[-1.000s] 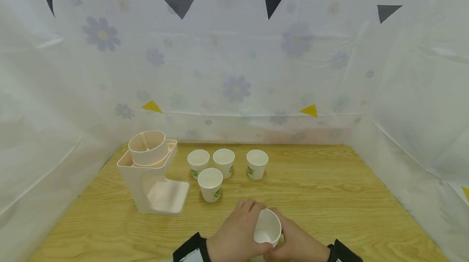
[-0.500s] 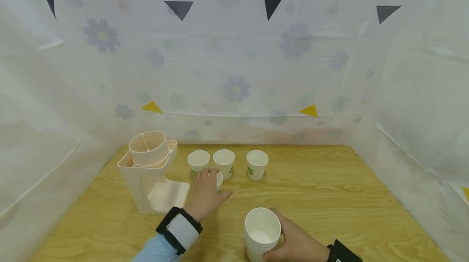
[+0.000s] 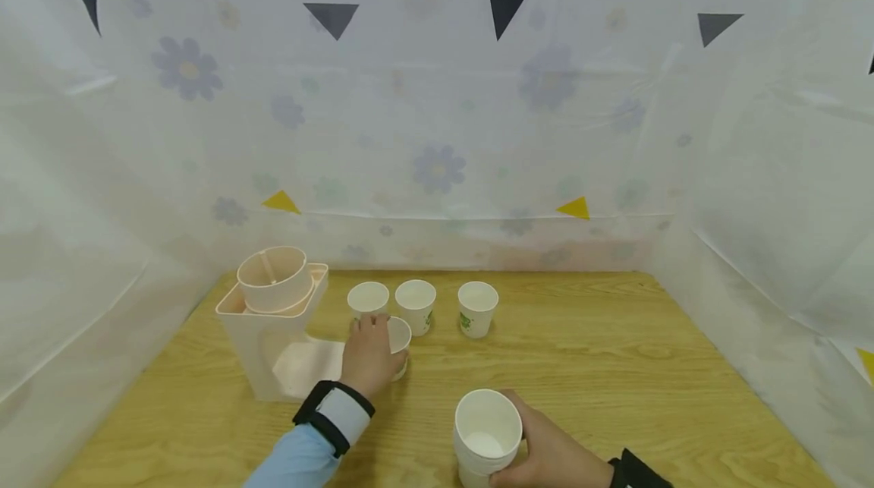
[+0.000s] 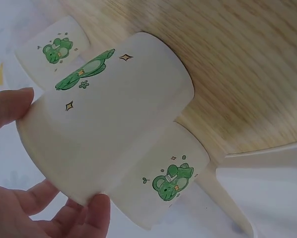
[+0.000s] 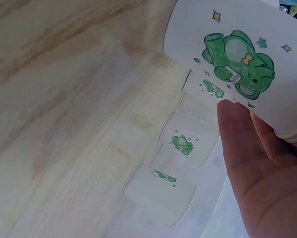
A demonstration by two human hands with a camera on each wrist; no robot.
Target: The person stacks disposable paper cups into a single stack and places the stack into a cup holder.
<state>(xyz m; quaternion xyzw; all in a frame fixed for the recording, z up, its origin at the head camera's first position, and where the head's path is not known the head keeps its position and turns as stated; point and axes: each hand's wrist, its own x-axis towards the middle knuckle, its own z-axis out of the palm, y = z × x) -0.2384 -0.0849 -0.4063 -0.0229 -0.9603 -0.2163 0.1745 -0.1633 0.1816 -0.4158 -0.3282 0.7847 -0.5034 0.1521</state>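
Left hand [image 3: 369, 360]: curled, pinching one bear-print paper cup [image 4: 113, 109], between ten and eleven o'clock from the nested paper cups [image 3: 486, 431]. Right hand [image 3: 549, 450]: wrapped round those. Risk, as I judge remotely: tipping the rear paper cup [image 3: 417, 310] (one o'clock, just behind) through a sideways lift.

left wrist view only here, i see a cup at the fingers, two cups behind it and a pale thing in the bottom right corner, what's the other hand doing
Observer: The right hand holds a stack of cups, nearer the person than your cup.
Operator: ok and is it really just two cups behind mine
Observer: No, the head view shows three cups beyond it.
Operator: what's on top of the pale thing
Observer: A round, open-topped container sits on that pale stand.
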